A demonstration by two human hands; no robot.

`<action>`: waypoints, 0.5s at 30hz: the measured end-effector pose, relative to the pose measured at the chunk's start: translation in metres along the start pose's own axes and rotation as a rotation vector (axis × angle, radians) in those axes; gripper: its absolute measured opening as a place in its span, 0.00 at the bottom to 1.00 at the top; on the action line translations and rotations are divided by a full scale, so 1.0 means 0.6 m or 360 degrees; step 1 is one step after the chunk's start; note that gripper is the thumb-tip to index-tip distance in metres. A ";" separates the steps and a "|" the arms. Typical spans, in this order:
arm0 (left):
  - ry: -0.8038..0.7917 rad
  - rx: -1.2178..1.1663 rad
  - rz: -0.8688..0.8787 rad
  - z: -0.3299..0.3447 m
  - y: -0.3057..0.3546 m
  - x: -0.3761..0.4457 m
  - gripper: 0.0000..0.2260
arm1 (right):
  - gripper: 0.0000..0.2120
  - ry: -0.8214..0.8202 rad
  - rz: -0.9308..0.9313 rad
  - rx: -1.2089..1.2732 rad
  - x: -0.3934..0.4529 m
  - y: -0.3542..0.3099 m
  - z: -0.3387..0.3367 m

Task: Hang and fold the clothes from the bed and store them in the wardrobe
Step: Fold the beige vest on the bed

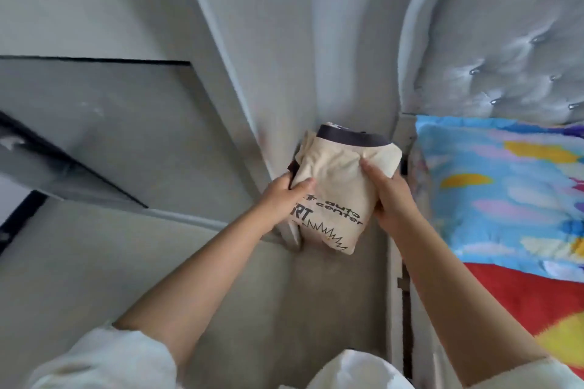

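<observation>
Both hands, left hand and right hand, keep a clamped grip on the folded cream shirt, held beside the bed, likely so the folds stay together.

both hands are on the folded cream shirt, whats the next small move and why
Probably carry the folded cream shirt left toward the grey door panel. The left hand and right hand grip its sides, holding it above the floor beside the bed, so the folding looks done and storing remains.

A home bedroom: tufted headboard above a bright bedspread.
</observation>
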State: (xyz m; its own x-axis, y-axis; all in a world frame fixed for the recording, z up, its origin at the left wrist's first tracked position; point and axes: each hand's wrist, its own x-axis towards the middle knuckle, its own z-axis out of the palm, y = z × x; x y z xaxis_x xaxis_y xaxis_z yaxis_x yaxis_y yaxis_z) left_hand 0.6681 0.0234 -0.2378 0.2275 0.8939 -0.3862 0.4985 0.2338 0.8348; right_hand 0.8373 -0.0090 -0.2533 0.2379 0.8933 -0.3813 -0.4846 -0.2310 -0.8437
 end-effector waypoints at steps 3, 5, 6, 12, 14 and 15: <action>0.0164 0.0009 -0.0002 -0.149 -0.048 -0.074 0.10 | 0.09 -0.0217 0.0015 -0.0055 -0.047 0.040 0.154; 0.0301 0.0021 0.0017 -0.258 -0.085 -0.137 0.12 | 0.07 -0.0386 0.0052 -0.0064 -0.087 0.077 0.266; 0.0357 0.0035 0.0013 -0.308 -0.105 -0.170 0.13 | 0.07 -0.0460 0.0061 -0.0091 -0.109 0.096 0.320; 0.0725 -0.0011 -0.0107 -0.537 -0.200 -0.327 0.19 | 0.06 -0.0774 0.0000 -0.0306 -0.227 0.165 0.586; 0.0842 -0.0027 -0.0062 -0.594 -0.225 -0.370 0.20 | 0.04 -0.0843 -0.0074 -0.0352 -0.255 0.184 0.664; 0.0876 -0.0021 -0.0029 -0.615 -0.234 -0.388 0.19 | 0.04 -0.0849 -0.0129 -0.0353 -0.264 0.193 0.694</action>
State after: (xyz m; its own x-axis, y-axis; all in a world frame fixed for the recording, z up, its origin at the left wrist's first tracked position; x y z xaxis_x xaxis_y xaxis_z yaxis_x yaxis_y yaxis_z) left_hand 0.2364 -0.0761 -0.1200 -0.2541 0.9568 -0.1414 0.4867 0.2529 0.8362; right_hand 0.3926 -0.0169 -0.1332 -0.2179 0.9689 -0.1174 -0.2810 -0.1775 -0.9432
